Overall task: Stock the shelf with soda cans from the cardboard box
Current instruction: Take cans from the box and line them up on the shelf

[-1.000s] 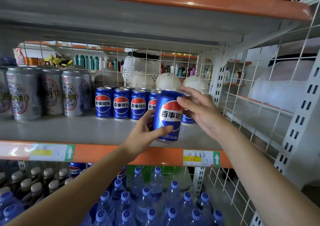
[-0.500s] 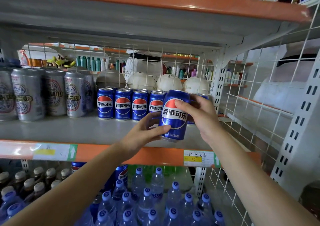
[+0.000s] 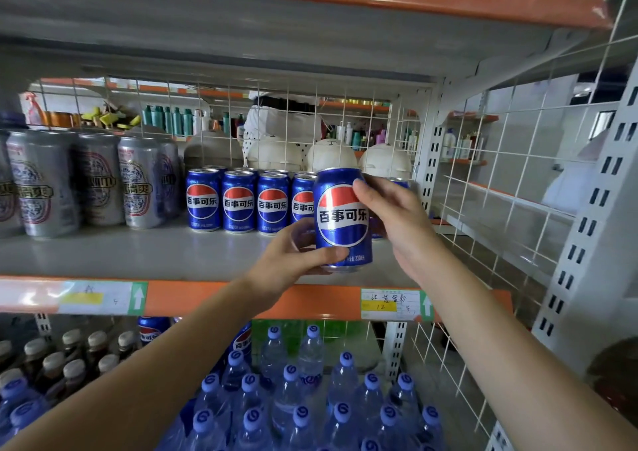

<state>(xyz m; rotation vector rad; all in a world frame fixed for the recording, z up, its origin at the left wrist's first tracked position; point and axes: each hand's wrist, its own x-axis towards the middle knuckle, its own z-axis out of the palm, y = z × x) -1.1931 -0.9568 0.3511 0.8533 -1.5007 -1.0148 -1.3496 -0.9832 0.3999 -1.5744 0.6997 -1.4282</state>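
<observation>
Blue can upright over the shelf near edge, right of middle; base contact unclear | your left hand: fingers clamped round its lower part | your right hand: fingers clamped on its upper right side | row of cans just behind, silver cans far left | bottles below.

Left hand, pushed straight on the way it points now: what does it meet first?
Probably the fourth can in the shelved blue row, just behind the held can that the left hand grips. Depth is unclear; bare shelf may lie between.
</observation>
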